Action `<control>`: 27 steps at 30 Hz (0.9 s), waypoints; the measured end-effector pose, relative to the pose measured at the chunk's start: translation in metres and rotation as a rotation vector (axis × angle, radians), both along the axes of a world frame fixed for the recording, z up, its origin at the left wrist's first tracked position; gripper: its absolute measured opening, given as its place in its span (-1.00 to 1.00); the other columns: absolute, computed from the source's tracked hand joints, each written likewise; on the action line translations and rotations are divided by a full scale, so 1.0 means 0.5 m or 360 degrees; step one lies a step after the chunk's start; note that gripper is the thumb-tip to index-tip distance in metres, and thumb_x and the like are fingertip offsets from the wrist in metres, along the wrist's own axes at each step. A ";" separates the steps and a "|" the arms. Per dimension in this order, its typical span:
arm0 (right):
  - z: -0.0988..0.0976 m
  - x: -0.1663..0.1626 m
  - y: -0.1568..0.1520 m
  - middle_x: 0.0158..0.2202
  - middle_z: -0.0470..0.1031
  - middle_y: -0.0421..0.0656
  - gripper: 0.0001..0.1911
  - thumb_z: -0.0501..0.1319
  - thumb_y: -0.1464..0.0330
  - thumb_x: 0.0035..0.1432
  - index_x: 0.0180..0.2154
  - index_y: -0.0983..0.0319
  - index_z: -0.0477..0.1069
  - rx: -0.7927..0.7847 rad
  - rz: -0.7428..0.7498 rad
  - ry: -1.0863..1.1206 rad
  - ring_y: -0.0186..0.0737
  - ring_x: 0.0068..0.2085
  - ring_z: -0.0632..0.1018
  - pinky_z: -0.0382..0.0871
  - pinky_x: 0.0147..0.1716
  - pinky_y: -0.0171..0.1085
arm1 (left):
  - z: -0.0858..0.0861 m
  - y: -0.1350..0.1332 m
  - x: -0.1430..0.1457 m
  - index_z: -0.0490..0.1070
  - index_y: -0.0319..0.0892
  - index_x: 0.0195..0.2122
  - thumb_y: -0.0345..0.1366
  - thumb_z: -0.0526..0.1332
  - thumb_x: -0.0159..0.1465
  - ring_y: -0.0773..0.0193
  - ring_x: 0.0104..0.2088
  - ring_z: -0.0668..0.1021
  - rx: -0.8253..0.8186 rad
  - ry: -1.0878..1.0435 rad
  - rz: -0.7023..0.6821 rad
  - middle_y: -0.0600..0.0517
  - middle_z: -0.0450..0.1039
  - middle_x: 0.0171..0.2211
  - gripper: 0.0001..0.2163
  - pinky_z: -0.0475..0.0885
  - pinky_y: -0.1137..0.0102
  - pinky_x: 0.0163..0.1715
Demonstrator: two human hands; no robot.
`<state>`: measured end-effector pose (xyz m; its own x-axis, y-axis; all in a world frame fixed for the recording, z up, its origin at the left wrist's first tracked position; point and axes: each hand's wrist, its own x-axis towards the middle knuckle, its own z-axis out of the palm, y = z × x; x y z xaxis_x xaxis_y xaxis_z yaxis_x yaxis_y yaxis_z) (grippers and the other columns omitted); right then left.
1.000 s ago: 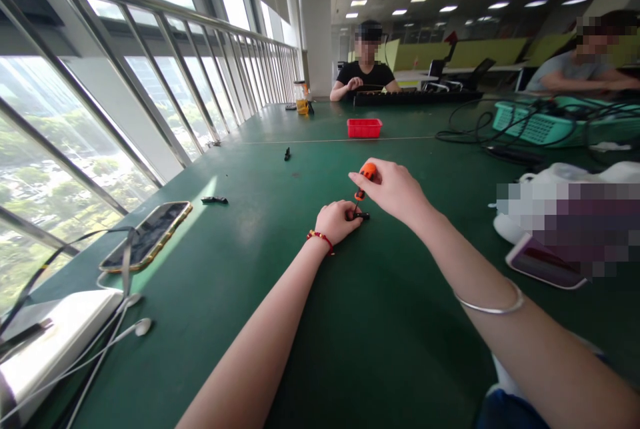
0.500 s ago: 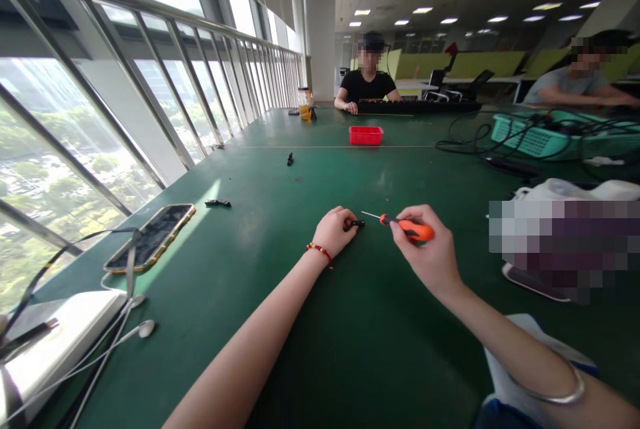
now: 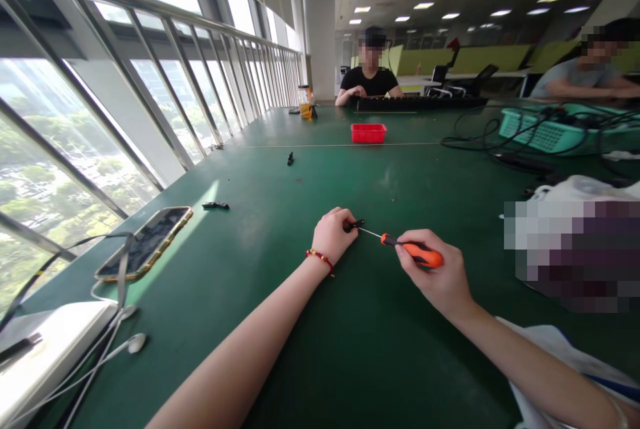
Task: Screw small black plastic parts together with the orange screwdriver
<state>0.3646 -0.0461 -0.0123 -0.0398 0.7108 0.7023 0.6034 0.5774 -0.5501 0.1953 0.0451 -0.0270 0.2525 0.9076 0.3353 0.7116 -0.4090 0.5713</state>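
Note:
My left hand (image 3: 334, 234) is closed on a small black part (image 3: 356, 223), holding it low over the green table (image 3: 280, 269). The far end of that part sticks out past my fingertips; the rest is hidden by them. In my right hand (image 3: 443, 275) is a screwdriver (image 3: 423, 254) with an orange and black handle, gripped between thumb and fingers. Its thin shaft points left, and the tip is at or very near the black part; I cannot tell whether they touch.
Two more black pieces (image 3: 216, 205) lie to the left and farther back. A phone (image 3: 145, 242), earphones (image 3: 136, 342) and cables are at left, beside a railing. Ahead stands a red tray (image 3: 369, 133). A teal basket (image 3: 535, 129) with cables is right. Two people sit beyond.
The screwdriver's tip has come down from above and right of the black part to its end. My right hand has lowered and shifted slightly right. The black part is tilted up a little more.

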 end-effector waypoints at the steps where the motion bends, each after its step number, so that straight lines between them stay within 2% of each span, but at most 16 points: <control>1: 0.000 0.000 0.000 -0.46 0.45 -0.25 -0.97 0.17 0.37 0.09 -0.37 0.15 0.31 -0.0010 0.0004 -0.0005 -0.34 -0.53 0.45 0.32 -0.55 -0.34 | 0.001 -0.001 0.000 0.39 -0.18 -0.50 -0.42 0.20 0.05 0.33 -0.41 0.45 -0.0005 0.0008 0.0000 0.08 0.40 -0.43 -0.97 0.37 0.45 -0.37; 12: 0.003 -0.001 0.001 -0.46 0.47 -0.23 -0.96 0.17 0.35 0.06 -0.38 0.17 0.33 -0.0117 0.0035 0.0098 -0.32 -0.52 0.47 0.36 -0.51 -0.33 | -0.003 0.003 0.001 0.39 -0.17 -0.48 -0.42 0.21 0.04 0.33 -0.40 0.45 -0.0003 0.0036 -0.0007 0.07 0.40 -0.42 -0.97 0.37 0.44 -0.36; 27: 0.003 0.001 0.000 -0.47 0.46 -0.24 -0.96 0.17 0.35 0.06 -0.39 0.16 0.32 -0.0118 0.0027 0.0111 -0.33 -0.53 0.46 0.35 -0.53 -0.33 | -0.003 0.002 0.001 0.39 -0.18 -0.48 -0.42 0.20 0.05 0.34 -0.40 0.46 0.0005 0.0035 -0.0032 0.07 0.40 -0.40 -0.98 0.39 0.45 -0.34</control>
<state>0.3653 -0.0462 -0.0107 -0.0047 0.7605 0.6493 0.5526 0.5431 -0.6322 0.1957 0.0460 -0.0285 0.2778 0.9013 0.3323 0.7158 -0.4249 0.5541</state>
